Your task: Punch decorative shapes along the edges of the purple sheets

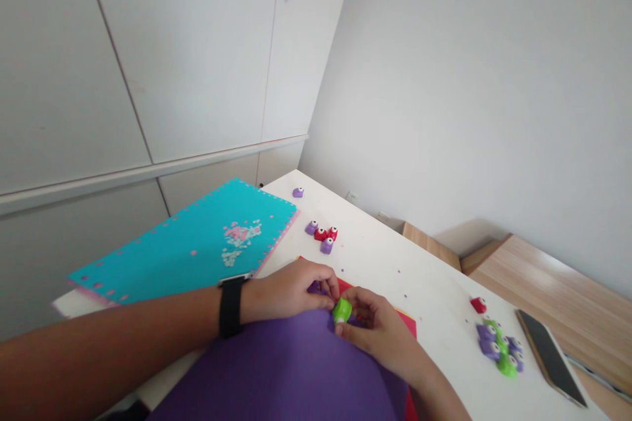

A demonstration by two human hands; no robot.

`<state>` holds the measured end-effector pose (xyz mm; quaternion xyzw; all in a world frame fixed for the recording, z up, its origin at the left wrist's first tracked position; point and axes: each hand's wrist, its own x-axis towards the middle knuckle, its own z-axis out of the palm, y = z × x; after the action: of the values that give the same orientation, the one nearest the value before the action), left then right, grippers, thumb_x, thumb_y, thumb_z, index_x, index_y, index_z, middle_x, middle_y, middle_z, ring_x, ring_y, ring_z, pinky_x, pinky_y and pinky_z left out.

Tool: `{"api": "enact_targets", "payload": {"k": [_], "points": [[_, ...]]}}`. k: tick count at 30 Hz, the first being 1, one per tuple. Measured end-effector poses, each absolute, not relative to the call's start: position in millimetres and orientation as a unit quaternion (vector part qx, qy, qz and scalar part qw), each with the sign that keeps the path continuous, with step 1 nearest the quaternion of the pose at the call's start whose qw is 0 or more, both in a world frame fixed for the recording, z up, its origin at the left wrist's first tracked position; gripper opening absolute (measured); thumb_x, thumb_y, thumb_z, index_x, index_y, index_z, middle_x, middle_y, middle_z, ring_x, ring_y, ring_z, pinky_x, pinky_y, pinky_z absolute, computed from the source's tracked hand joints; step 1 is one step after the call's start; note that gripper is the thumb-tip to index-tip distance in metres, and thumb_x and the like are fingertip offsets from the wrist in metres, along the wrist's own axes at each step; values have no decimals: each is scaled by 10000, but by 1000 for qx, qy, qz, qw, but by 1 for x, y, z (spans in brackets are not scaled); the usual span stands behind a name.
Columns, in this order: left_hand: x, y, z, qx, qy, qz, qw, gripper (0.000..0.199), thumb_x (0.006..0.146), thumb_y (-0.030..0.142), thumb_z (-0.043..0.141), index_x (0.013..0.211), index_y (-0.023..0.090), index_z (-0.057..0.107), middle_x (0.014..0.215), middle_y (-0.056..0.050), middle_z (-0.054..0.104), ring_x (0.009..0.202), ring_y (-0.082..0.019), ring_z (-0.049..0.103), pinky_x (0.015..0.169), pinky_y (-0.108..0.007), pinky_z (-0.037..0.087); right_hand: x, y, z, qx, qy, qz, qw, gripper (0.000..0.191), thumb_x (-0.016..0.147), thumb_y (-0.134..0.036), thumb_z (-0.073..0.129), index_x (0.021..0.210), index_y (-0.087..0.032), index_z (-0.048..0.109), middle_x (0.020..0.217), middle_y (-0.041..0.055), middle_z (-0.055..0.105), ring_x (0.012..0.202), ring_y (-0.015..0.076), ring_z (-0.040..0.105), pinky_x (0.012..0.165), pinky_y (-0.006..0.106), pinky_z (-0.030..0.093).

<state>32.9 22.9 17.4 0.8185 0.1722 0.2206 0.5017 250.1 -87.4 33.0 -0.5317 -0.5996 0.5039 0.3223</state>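
Over purple paper [276, 375], the left hand [289, 289] and right hand [380, 335] hold a green craft punch [342, 310].

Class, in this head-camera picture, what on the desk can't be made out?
All in the head view:
Green punch: underside hidden by the fingers of the right hand.
Purple piece: mostly hidden by the left hand.
Red sheet: mostly hidden by the purple sheet and hands.
Specks on the teal mat: too small to identify.
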Motion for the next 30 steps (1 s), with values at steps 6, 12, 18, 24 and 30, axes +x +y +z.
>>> {"api": "enact_targets", "payload": {"k": [6,12,18,24,30], "points": [[33,21,22,811,178,221,511,125,883,241,752,983,166,742,957,-41,777,897,-189,725,806,-244,524,250,-87,35,-528,-622,480,322,157,836,-252,773,967,-207,698,924,7,684,881,202,608,775,313,447],[33,20,22,814,188,217,506,136,886,245,747,999,169,743,970,-42,778,900,-191,724,806,-248,523,247,-89,36,-528,-630,471,320,151,870,-269,732,998,-214,675,949,6,675,914,207,614,821,323,456],[34,22,20,812,169,226,511,131,893,242,741,998,164,737,956,-38,773,883,-178,720,808,-239,521,244,-90,37,-540,-646,442,310,138,900,-298,699,1007,-213,678,955,11,678,895,203,604,804,321,456],[35,22,22,808,175,226,515,127,894,235,733,995,157,736,937,-39,772,861,-180,718,789,-243,523,240,-91,35,-552,-657,402,318,150,916,-336,672,995,-209,682,920,14,680,864,202,594,787,315,462],[36,25,20,802,178,233,520,145,904,262,724,1002,154,733,962,-49,770,892,-191,717,823,-260,525,234,-91,32,-568,-662,357,334,163,915,-336,660,1011,-206,683,914,21,694,857,209,601,799,322,472]]}}
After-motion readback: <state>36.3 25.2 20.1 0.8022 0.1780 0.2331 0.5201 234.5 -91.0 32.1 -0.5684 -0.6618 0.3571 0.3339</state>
